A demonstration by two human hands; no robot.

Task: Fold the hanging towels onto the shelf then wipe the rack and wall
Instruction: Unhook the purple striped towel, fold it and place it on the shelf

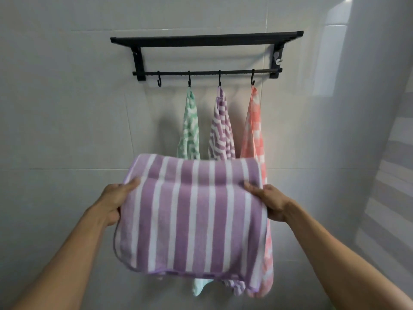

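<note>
Folded purple striped towel (pixel 192 211) at frame centre, left hand (pixel 115 203) and right hand (pixel 269 202) pinching its side edges, below black rack (pixel 206 40).

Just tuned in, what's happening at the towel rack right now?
A person holds a folded purple striped towel in front of the black rack, left hand and right hand gripping its side edges. The shelf on top looks bare from here. Three towels hang on hooks below: green, purple and pink. The leftmost hook is free.

Folded purple striped towel (pixel 194 213) gripped by both hands, 3 towels hanging behind
</note>
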